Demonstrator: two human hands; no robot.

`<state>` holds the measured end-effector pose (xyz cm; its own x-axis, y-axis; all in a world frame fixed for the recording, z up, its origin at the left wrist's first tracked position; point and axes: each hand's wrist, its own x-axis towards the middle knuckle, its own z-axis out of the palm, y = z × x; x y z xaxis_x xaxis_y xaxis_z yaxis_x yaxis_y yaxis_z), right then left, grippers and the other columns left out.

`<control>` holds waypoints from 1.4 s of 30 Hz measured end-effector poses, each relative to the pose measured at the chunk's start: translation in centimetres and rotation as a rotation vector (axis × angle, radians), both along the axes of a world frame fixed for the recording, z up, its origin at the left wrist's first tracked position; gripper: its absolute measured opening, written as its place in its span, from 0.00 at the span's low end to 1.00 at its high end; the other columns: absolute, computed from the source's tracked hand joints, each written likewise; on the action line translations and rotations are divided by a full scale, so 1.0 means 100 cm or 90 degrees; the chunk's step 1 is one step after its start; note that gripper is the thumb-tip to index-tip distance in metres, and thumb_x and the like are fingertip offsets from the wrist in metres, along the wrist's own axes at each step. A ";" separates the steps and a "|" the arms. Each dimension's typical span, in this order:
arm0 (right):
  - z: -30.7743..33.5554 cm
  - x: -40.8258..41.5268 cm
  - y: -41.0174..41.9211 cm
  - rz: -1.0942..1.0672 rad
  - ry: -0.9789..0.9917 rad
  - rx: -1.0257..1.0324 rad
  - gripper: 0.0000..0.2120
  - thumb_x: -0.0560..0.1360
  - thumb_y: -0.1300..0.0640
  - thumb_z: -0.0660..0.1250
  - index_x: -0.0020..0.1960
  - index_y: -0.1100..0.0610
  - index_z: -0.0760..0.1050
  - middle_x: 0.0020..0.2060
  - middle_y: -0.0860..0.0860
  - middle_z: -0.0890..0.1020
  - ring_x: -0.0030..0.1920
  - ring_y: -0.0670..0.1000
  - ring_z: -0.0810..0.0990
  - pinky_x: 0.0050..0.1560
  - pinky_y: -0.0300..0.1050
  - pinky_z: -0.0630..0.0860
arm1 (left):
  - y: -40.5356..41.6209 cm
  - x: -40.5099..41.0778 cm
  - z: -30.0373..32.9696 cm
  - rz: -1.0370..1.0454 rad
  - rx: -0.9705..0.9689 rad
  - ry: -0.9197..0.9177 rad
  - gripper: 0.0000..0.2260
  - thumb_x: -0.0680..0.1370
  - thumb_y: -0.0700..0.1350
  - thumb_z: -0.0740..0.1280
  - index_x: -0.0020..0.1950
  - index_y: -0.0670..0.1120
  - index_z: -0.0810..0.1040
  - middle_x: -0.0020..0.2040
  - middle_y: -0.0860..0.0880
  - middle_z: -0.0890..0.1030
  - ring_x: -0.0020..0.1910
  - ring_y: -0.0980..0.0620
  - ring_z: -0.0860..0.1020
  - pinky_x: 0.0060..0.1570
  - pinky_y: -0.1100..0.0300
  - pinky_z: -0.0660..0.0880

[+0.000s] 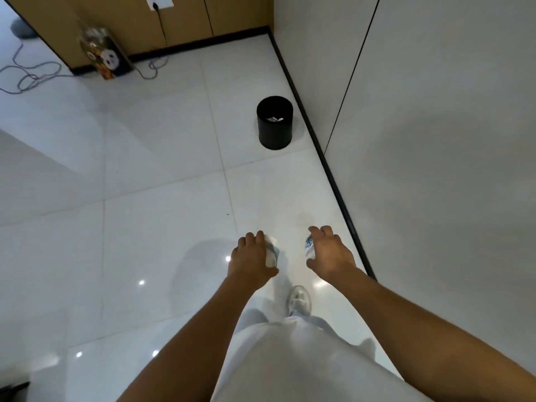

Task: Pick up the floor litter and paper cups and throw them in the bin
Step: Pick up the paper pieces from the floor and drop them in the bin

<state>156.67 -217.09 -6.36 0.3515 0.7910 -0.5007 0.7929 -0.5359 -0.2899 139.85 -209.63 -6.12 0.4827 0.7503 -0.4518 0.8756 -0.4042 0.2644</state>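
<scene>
above white tiles, two hands (pixel 290 253), two paper cups (pixel 272 252), one bin (pixel 275 132)

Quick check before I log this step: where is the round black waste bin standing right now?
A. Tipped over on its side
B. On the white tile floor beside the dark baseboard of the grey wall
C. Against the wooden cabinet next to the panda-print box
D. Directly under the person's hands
B: the round black waste bin stands upright on the white tile floor by the dark baseboard, ahead of both hands.
</scene>
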 end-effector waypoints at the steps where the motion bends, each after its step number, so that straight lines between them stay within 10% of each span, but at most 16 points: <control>1: 0.003 0.014 0.015 0.005 -0.004 -0.001 0.28 0.72 0.58 0.69 0.69 0.53 0.63 0.63 0.53 0.67 0.58 0.55 0.72 0.47 0.47 0.73 | 0.014 0.013 0.002 0.001 -0.002 -0.003 0.37 0.69 0.57 0.73 0.71 0.45 0.60 0.65 0.46 0.68 0.64 0.46 0.68 0.59 0.54 0.71; 42: -0.091 0.362 0.727 0.189 0.067 -0.073 0.37 0.74 0.54 0.70 0.76 0.53 0.54 0.71 0.54 0.61 0.67 0.56 0.68 0.60 0.48 0.73 | 0.668 0.352 -0.085 0.196 -0.084 -0.008 0.40 0.69 0.58 0.74 0.74 0.46 0.58 0.69 0.47 0.67 0.67 0.46 0.67 0.65 0.54 0.67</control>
